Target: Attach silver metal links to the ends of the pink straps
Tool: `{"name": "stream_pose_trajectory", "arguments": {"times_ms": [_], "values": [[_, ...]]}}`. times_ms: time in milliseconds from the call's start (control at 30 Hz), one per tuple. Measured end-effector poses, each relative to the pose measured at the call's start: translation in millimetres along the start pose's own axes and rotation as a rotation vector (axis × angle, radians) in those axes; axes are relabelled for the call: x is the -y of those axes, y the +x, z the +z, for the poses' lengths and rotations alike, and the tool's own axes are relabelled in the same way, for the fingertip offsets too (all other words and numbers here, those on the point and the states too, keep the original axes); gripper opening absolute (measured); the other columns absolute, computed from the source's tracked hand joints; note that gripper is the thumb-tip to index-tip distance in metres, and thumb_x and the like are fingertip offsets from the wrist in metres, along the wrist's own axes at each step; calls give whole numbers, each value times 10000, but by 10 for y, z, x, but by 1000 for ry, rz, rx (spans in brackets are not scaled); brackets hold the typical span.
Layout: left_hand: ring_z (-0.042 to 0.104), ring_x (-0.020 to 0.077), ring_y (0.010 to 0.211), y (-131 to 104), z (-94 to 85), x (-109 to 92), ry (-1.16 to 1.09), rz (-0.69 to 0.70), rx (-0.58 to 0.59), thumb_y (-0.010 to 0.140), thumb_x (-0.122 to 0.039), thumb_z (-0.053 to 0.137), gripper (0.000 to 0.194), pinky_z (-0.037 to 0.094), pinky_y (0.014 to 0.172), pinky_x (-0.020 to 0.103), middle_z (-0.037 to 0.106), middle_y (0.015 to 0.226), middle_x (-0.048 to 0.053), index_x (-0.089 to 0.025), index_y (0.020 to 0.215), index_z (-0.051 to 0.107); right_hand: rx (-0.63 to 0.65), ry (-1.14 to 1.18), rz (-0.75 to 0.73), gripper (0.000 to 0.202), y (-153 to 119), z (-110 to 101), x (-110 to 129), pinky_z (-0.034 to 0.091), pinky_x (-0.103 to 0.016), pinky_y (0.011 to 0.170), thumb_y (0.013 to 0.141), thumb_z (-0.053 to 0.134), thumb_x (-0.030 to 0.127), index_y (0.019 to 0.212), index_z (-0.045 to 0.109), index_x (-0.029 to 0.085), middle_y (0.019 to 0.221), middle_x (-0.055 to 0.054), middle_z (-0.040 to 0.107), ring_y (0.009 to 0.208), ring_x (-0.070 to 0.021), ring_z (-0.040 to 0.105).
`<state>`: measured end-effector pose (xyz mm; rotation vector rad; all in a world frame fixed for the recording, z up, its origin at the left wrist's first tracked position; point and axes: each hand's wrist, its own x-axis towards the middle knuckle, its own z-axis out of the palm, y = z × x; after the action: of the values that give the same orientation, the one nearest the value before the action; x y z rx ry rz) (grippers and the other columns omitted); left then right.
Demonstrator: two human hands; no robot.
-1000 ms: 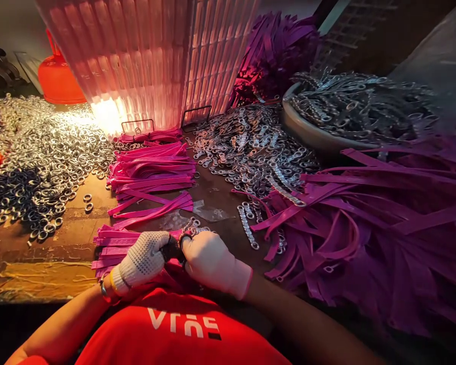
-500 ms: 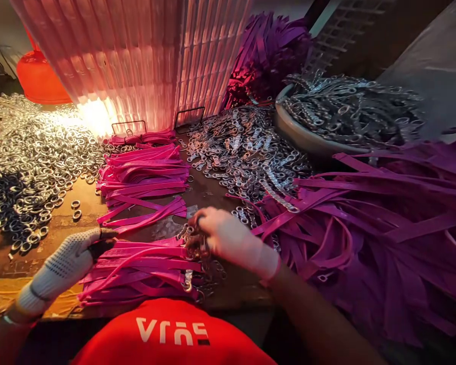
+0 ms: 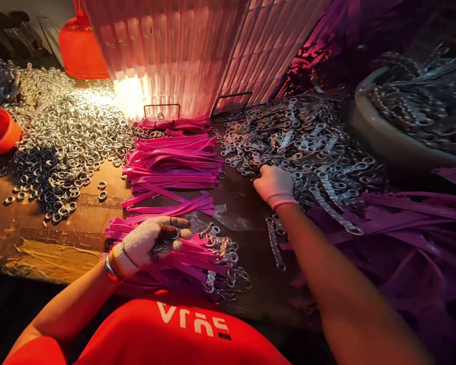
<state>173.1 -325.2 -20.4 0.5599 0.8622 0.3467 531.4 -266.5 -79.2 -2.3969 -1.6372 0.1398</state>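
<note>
My left hand [image 3: 146, 246], in a dotted white glove with dark fingertips, lies over a bundle of pink straps [image 3: 182, 261]. Its index finger points right while the other fingers curl in around something small and dark, too unclear to name. Metal links [image 3: 228, 253] sit at the right ends of these straps. At the near-left edge of a heap of flat metal links [image 3: 289, 134] is my right hand [image 3: 273, 185], in a light glove. Its fingers are bent together, and whatever is between them is hidden. Further back lies another stack of pink straps [image 3: 175, 162].
Loose metal rings [image 3: 83, 132] are heaped at the left beside a red cup [image 3: 2, 132]. Behind stand a corrugated translucent sheet [image 3: 175, 56] and a red lamp [image 3: 83, 50]. A basin [image 3: 387, 132] of twisted metal pieces is at right, near purple straps [image 3: 395, 253].
My right hand has left the strap ends and moved away to the link heap. My left hand has moved right over the near strap bundle. The view has swung left.
</note>
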Motion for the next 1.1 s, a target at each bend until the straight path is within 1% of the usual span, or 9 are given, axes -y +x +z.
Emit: {"name": "stream_pose_trajectory", "arguments": {"times_ms": [133, 267, 367, 467, 633, 800, 900, 1000, 1100], "values": [[399, 42, 409, -32, 55, 102, 197, 166, -26, 865, -390, 677, 298, 249, 341, 153, 624, 727, -2, -153, 1020, 587, 43, 150, -35, 227, -304, -105, 236, 433, -347, 788, 869, 540, 149, 1024, 684, 64, 992, -209, 696, 956, -288, 638], [363, 48, 382, -30, 152, 181, 317, 297, -82, 899, -509, 621, 380, 251, 363, 167, 535, 551, -30, -143, 815, 562, 200, 629, -285, 235, -1093, -298, 742, 486, -318, 810, 924, 485, 227, 1082, 643, 156, 971, -97, 713, 871, -220, 651], [350, 44, 378, -24, 220, 243, 329, 329, -77, 872, -549, 646, 420, 250, 370, 169, 527, 539, -36, -154, 778, 536, 294, 700, -463, 251, -1605, -394, 1042, 489, -325, 862, 939, 480, 265, 1117, 636, 182, 1038, -97, 703, 956, -228, 639], [360, 47, 389, -58, 264, 291, 336, 320, -22, 850, -535, 679, 411, 259, 371, 171, 547, 583, -41, -181, 791, 479, 297, 667, -475, 279, -1852, -426, 1151, 481, -321, 865, 899, 449, 163, 1100, 640, 199, 1021, -89, 700, 960, -222, 625], [342, 54, 414, -168, 286, 324, 536, 260, 19, 912, -519, 606, 382, 235, 380, 174, 465, 546, -59, -182, 781, 483, 205, 475, -492, 146, -2010, -441, 1154, 424, -296, 702, 808, 484, 165, 817, 627, 189, 812, -72, 653, 755, -206, 571], [326, 58, 404, -87, 320, 379, 241, 215, -5, 866, -507, 649, 387, 272, 391, 187, 405, 553, -73, -197, 751, 447, -20, 262, -475, 104, -2174, -385, 1244, 381, -331, 693, 709, 548, 198, 767, 630, 170, 804, -114, 661, 746, -233, 560], [304, 64, 385, -51, 340, 363, 262, 252, -37, 880, -556, 614, 405, 256, 372, 191, 401, 541, -77, -204, 767, 448, 129, 422, -402, 143, -2197, -360, 1241, 389, -296, 663, 835, 512, 219, 852, 646, 170, 794, -80, 682, 709, -202, 573], [337, 81, 402, -90, 251, 260, 557, 330, -43, 943, -540, 523, 383, 266, 399, 200, 437, 528, -60, -195, 780, 491, 326, 530, -388, 200, -2054, -383, 1167, 383, -261, 619, 919, 473, 235, 814, 637, 189, 743, -33, 673, 650, -168, 556], [532, 135, 598, -130, -16, 97, 1099, 563, -248, 965, -377, 515, 272, 405, 578, 240, 611, 697, 29, -163, 824, 608, 291, 446, -394, 202, -1698, -373, 1120, 412, -271, 660, 913, 475, 206, 834, 659, 178, 795, -50, 683, 718, -184, 579]]}}
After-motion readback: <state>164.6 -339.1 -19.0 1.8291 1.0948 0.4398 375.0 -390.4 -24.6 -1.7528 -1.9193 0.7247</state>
